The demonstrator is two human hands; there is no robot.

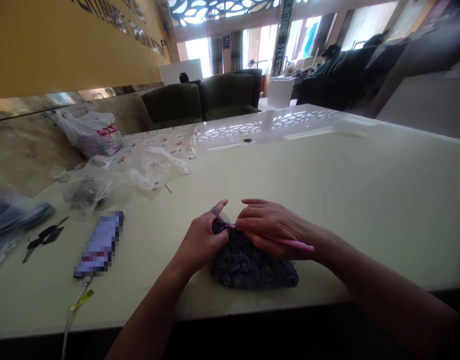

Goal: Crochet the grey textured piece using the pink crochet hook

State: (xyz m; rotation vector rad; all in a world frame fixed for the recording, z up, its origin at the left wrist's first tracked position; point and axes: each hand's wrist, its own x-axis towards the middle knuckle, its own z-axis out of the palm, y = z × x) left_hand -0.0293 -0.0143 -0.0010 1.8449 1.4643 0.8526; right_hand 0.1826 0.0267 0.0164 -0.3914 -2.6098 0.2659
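A dark grey crocheted piece (252, 265) lies on the pale table (346, 200) near its front edge. My left hand (203, 237) pinches the piece's upper left edge, index finger stretched out. My right hand (271, 227) holds a pink crochet hook (293, 244), its tip pushed into the top of the piece between both hands. The hook's handle sticks out to the right past my wrist.
Left of the hands lie a blurred flat object (100, 245), black scissors (44, 236), a cable with a yellow tag (81, 300) and several clear plastic bags (147, 167). A white bag (92, 132) sits at the back left. Armchairs (199, 100) and a seated person (327, 60) are beyond the table.
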